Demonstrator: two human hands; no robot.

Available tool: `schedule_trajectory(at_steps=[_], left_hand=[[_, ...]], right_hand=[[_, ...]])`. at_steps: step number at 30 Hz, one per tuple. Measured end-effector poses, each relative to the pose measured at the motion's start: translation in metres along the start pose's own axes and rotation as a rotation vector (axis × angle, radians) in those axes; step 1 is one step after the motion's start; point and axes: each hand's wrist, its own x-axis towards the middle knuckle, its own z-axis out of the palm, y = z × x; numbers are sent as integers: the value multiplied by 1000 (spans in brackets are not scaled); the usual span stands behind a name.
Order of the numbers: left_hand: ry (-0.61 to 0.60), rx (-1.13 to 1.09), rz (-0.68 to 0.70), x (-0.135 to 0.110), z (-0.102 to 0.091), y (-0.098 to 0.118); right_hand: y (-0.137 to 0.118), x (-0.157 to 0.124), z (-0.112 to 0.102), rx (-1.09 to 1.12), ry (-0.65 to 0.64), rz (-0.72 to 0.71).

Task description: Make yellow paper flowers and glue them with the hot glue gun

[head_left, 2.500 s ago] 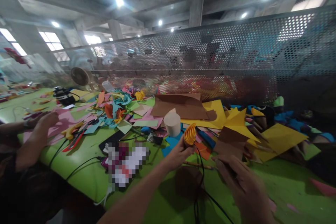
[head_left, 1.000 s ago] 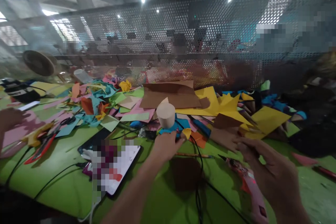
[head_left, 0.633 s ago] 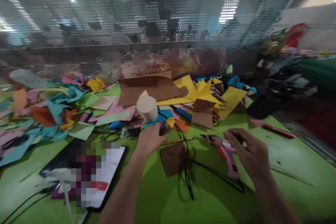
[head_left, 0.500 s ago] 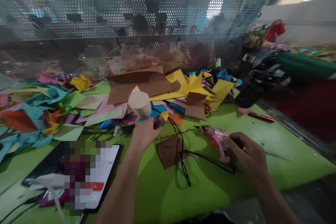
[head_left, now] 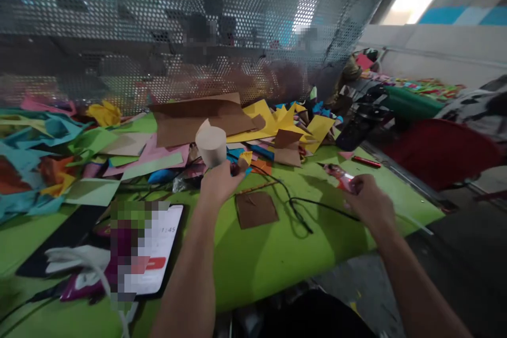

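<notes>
My left hand point(head_left: 220, 181) is closed, its fingers pinched at something small and dark that I cannot make out. It sits just below a beige paper cone point(head_left: 210, 146) and beside a small yellow folded paper point(head_left: 246, 157). My right hand point(head_left: 366, 202) is wrapped round a pink glue gun point(head_left: 339, 176), whose nozzle points up and to the left. The gun's black cord point(head_left: 301, 210) loops across the green table point(head_left: 269, 253) between my hands. A brown paper square point(head_left: 255, 208) lies flat below my left hand.
A heap of coloured paper scraps point(head_left: 59, 153), brown card point(head_left: 190, 119) and yellow sheets point(head_left: 277, 121) fills the far side. A phone point(head_left: 158, 243) lies near left. A perforated metal screen point(head_left: 178, 37) stands behind. A red pen point(head_left: 366, 161) lies right, near the table's edge.
The view swung right and down. My left hand lowered the yellow pleated paper and now pinches by the cone. My right hand reached the glue gun, took hold of it and lifted it.
</notes>
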Motion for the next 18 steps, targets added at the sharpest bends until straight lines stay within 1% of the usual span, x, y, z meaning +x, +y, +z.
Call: schedule_trajectory(at_steps=[2,5,7,9,10,12,13,14,15,17,18], left_hand=[[-15,1,4,1,1,-2],[-21,7,-1,2,3,-5],[-26,17,-13,2,4,-7],[-39,31,-25,3,4,-8],[-45,37,-27,3,4,-8],[-50,45,-27,4,5,-9],[-51,45,-26,4,5,-9],[-51,44,-24,4,5,-9],[-50,41,-21,5,6,-9],[-49,33,-14,5,6,-10],[-50,33,-12,5,6,-10]], right_hand=[[10,18,-6,-67,15,61],[20,37,-10,-98,24,77],[24,41,-12,-103,31,72],[23,37,-16,-105,61,74],[20,33,-19,-86,87,39],[6,21,-22,-16,126,-98],[-6,15,-22,113,122,-327],[-20,8,-20,175,48,-465],[-36,2,-16,214,-19,-566],[-70,-10,-2,251,-190,-790],[-86,-14,7,253,-263,-960]])
